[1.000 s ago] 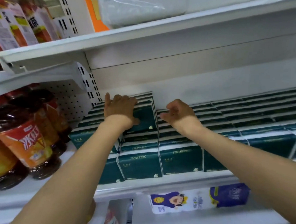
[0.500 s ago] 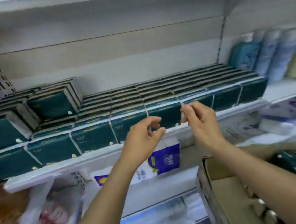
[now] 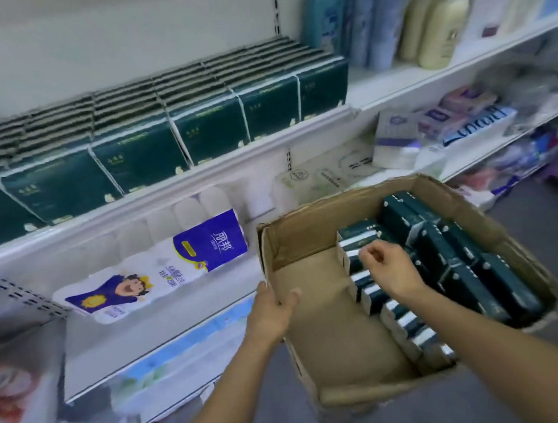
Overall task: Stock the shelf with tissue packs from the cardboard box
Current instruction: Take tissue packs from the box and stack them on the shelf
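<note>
- Cardboard box (image 3: 329,340) sits nearest, its left half bare, with dark green packs (image 3: 466,264) crowded on edge along the right half.
- Left hand (image 3: 273,311) clamps the box's left wall with the thumb hooked inside, likely to steady it for the pull.
- Right hand (image 3: 392,271) is over the inner row of packs. Its fingers (image 3: 368,254) are curled, tips close together at a pack's top edge; whether they already pinch it I cannot tell.
- Shelf (image 3: 203,180) beyond carries matching packs in upright rows, faces forward, so the next one probably joins them.
- Toilet rolls (image 3: 192,260) lie on the tier below; bottles (image 3: 439,25) stand farther right.
</note>
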